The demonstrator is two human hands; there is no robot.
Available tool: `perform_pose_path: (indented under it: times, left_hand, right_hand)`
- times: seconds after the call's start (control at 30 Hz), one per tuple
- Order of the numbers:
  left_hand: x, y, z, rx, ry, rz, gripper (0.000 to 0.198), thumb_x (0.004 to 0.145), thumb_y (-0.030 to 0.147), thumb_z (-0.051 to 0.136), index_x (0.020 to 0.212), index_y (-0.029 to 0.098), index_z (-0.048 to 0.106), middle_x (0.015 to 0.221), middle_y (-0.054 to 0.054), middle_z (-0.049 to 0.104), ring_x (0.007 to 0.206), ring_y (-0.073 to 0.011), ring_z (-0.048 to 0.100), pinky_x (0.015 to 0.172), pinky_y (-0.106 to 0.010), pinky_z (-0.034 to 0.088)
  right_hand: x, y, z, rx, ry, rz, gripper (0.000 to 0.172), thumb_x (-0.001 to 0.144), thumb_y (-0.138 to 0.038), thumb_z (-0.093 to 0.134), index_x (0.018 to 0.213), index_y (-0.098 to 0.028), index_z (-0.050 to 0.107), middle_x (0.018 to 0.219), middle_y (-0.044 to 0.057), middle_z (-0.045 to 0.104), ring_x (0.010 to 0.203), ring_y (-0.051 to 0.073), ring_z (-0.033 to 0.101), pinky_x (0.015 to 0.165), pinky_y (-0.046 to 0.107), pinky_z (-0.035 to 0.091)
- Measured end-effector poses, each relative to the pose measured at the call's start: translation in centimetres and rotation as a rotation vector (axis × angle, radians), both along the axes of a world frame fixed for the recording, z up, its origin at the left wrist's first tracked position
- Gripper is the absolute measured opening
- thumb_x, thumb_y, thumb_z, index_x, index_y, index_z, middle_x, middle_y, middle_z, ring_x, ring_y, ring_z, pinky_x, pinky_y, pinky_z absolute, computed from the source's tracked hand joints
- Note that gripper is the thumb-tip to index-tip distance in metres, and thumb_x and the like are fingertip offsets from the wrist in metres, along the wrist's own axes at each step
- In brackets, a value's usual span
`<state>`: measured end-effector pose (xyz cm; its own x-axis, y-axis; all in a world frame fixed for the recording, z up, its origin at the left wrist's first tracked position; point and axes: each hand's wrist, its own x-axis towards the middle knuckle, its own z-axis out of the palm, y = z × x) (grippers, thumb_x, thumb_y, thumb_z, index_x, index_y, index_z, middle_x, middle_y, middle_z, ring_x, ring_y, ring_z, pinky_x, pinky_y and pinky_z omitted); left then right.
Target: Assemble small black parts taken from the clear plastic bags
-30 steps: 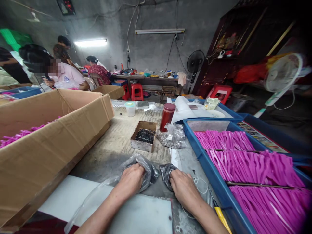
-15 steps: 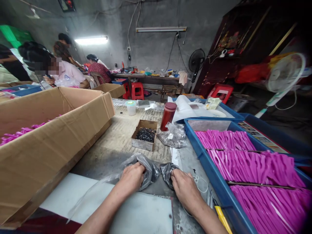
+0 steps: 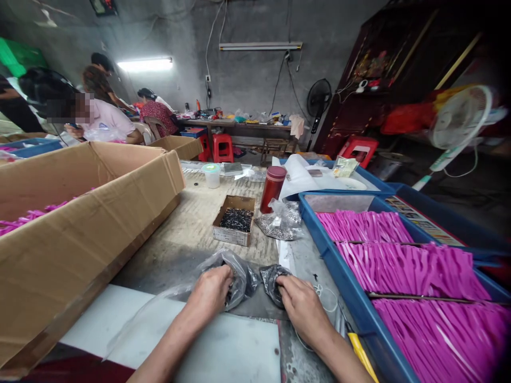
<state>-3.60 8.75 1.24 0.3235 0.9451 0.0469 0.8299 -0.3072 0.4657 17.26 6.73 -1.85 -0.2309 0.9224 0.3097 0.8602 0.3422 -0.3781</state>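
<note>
My left hand [image 3: 211, 290] has its curled fingertips down inside the mouth of a clear plastic bag [image 3: 244, 279] lying on the table. What those fingers pinch is hidden by the bag. To the right, my right hand [image 3: 299, 298] dips its bent fingers into a smaller plastic bag [image 3: 270, 282] with dark contents. Its fingertips are also out of sight. Beyond both bags stands a small open cardboard box [image 3: 231, 234] of small dark metal pieces. A white board [image 3: 223, 346] lies under my forearms.
A large cardboard box [image 3: 91, 207] with pink plastic pieces fills the left. At right, a blue crate [image 3: 339, 260] holds rows of pink pieces [image 3: 403, 266]. A red canister [image 3: 273, 189], a bag of small parts [image 3: 281, 223] and a yellow-handled tool [image 3: 359, 351] lie about. People sit behind.
The whole view has shifted slightly, so most things appear a little further left. Both hands stay in their bags, with only small finger movement.
</note>
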Motion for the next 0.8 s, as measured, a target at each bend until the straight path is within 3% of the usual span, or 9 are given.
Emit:
perform_pose_path:
  times: [0.1, 0.23, 0.37, 0.53, 0.8]
  left_hand:
    - [-0.1, -0.6, -0.1, -0.025, -0.193, 0.075, 0.018, 0.075, 0.016, 0.035, 0.065, 0.018, 0.050, 0.052, 0.004, 0.046, 0.050, -0.0100, 0.046, 0.051, -0.019, 0.035]
    - [0.1, -1.2, -0.3, -0.180, -0.660, 0.191, 0.012, 0.070, 0.024, 0.047, 0.071, 0.016, 0.055, 0.056, 0.003, 0.051, 0.051, -0.0100, 0.046, 0.049, -0.019, 0.035]
    - [0.5, -1.4, 0.3, -0.389, -0.974, 0.281, 0.024, 0.060, 0.027, 0.059, 0.079, 0.012, 0.060, 0.055, 0.002, 0.054, 0.048, -0.0088, 0.045, 0.046, -0.019, 0.034]
    - [0.7, -1.6, 0.9, -0.575, -1.162, 0.362, 0.031, 0.052, 0.028, 0.068, 0.077, 0.010, 0.062, 0.058, -0.001, 0.061, 0.044, -0.0081, 0.047, 0.039, -0.018, 0.030]
    - [1.3, -2.1, 0.7, -0.636, -1.223, 0.291, 0.027, 0.054, 0.030, 0.069, 0.069, 0.009, 0.060, 0.057, -0.004, 0.063, 0.041, -0.0074, 0.049, 0.034, -0.016, 0.029]
  right_hand:
    - [0.1, -0.1, 0.1, 0.004, 0.006, -0.001, 0.021, 0.075, -0.011, 0.038, 0.081, -0.019, 0.056, 0.071, 0.003, 0.062, 0.068, 0.018, 0.057, 0.061, 0.029, 0.038]
    - [0.1, -0.4, 0.2, -0.007, 0.010, -0.003, 0.023, 0.074, -0.010, 0.038, 0.084, -0.019, 0.057, 0.073, 0.003, 0.062, 0.069, 0.018, 0.057, 0.062, 0.030, 0.039]
    - [0.1, -0.7, 0.3, -0.023, 0.012, -0.010, 0.028, 0.074, -0.009, 0.035, 0.088, -0.017, 0.057, 0.074, 0.004, 0.062, 0.069, 0.018, 0.057, 0.063, 0.030, 0.041]
    - [0.1, -1.0, 0.3, -0.048, 0.052, -0.023, 0.029, 0.073, -0.008, 0.035, 0.090, -0.017, 0.058, 0.076, 0.005, 0.063, 0.070, 0.018, 0.057, 0.064, 0.031, 0.044]
    - [0.4, -1.4, 0.6, -0.087, 0.162, -0.024, 0.027, 0.074, -0.010, 0.036, 0.088, -0.017, 0.058, 0.078, 0.006, 0.062, 0.074, 0.019, 0.057, 0.068, 0.031, 0.045]
